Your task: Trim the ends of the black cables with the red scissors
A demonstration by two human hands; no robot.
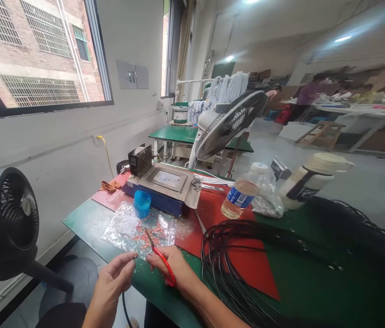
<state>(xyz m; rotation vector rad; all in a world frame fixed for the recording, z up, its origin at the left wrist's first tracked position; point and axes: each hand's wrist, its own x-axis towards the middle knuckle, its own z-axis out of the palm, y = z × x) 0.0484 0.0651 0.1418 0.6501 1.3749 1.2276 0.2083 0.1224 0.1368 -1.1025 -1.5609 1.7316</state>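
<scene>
Cable (126, 312) pinched, scissors (164, 263) gripped

The cable, black and thin, was hung below the left hand (114, 277); its end, too small to make out, was pinched between thumb and finger. Red-handled scissors were gripped in the right hand's (176, 268) curled fingers, just beside. On the green table (88, 221), plastic (119, 230) was littered with red scraps (151, 233). Beyond, a fan (230, 125) was seen.

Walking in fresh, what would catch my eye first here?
The red-handled metal scissors in the right hand, at the bottom centre, probably come first. Next, a big tangle of thin black cables sprawls to their right, and a round black plastic fan looms at the left edge.
</scene>
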